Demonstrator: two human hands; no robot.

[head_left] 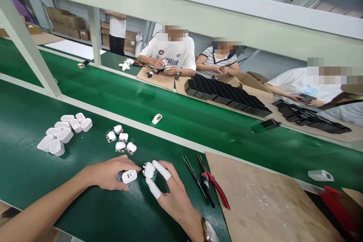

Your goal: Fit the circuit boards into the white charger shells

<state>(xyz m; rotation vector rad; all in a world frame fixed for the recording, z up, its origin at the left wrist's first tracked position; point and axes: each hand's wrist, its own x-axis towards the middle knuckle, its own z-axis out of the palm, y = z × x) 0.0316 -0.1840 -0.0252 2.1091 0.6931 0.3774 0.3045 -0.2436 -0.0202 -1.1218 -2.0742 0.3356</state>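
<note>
My left hand [109, 174] is closed around a white charger end cap [129, 176] with a small dark slot in its face. White cots cover the thumb and index finger of my right hand [172, 189], which pinch a small green circuit board [149, 171] topped with a white lump. The two hands are close together above the green table [93, 211], and the board is just right of the cap. Beyond them sits a group of several similar boards [120, 146]. White charger shells [65, 135] with open tops stand farther left.
Tweezers [194, 176] and red-handled pliers [210, 181] lie right of my hand, beside a cardboard sheet [255, 196]. A green conveyor belt [136, 98] carries a white charger piece [157, 118]. Co-workers sit across it near black trays [227, 94]. A frame post [31, 41] rises at left.
</note>
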